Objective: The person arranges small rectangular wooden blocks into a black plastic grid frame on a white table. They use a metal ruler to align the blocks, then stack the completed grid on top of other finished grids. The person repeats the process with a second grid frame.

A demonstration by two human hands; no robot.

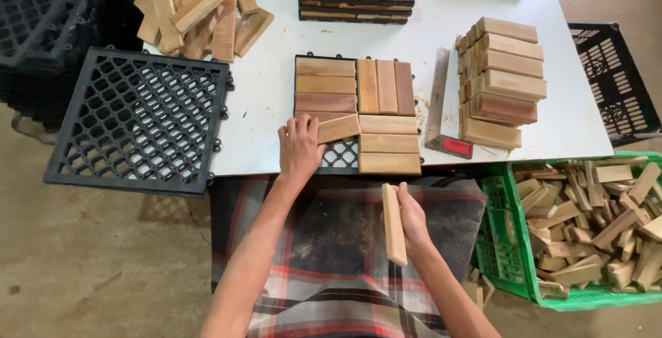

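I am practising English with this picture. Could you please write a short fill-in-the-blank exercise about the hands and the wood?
1. The left hand presses a wooden slat onto the black ____ base.
2. The right hand holds one loose ____.
3. The crate of wood offcuts is ____ in colour.

Missing words: grid; slat; green

wood slats going onto a black grid tile

a tilted pale slat (338,129) lies across the tile's (341,153) near-left corner, where bare black grid shows; a second pale slat (394,224) stands nearly on end, near of the table edge, right of the tile's middle.
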